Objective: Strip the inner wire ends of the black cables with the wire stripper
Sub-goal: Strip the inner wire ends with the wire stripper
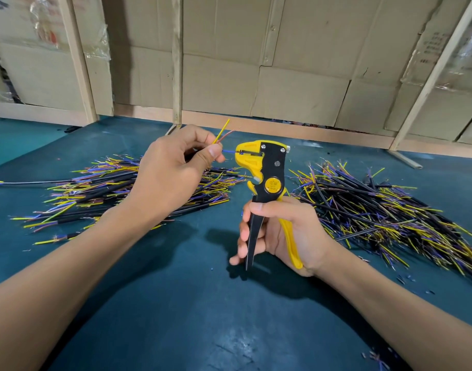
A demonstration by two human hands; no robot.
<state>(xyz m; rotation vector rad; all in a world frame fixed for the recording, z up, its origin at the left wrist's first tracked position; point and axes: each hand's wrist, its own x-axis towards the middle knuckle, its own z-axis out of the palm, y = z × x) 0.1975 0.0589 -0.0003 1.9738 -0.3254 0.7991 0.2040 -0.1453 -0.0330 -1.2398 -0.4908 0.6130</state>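
**Now the blue wire meets the stripper head**

Right, big picture first: a teal tabletop (176,303) carries two heaps of black cables, one pile (109,194) on the left behind the left forearm, another pile (390,212) fanned out on the right, both bristling with yellow, blue and brownish inner ends. Cardboard panels (256,62) and pale wooden battens wall off the far edge.

Centre stage, the wire stripper (267,183) stands nearly upright, yellow-and-black head at the top, handles pointing down toward the person. The right hand (280,234) is wrapped round those handles, thumb over the black one, fingers curled round its front, the yellow one against the palm. The handles look spread, so by my reading the squeeze has not come yet.

Just left of the head, the left hand (173,167) pinches one black cable (189,156) between thumb and curled fingers; most of its sheath is hidden in the fist. Here is the relation that matters: the blue inner wire (229,151) runs level, left to right, straight from the thumb tip into the slot of the stripper's mouth, its long axis square to the tool. How deep the tip sits I cannot tell.

Smaller still, the yellow wire (222,131) and reddish wire (226,135) are splayed up and away, clear of the tool. The left hand is nearer the wire; the right need only close.
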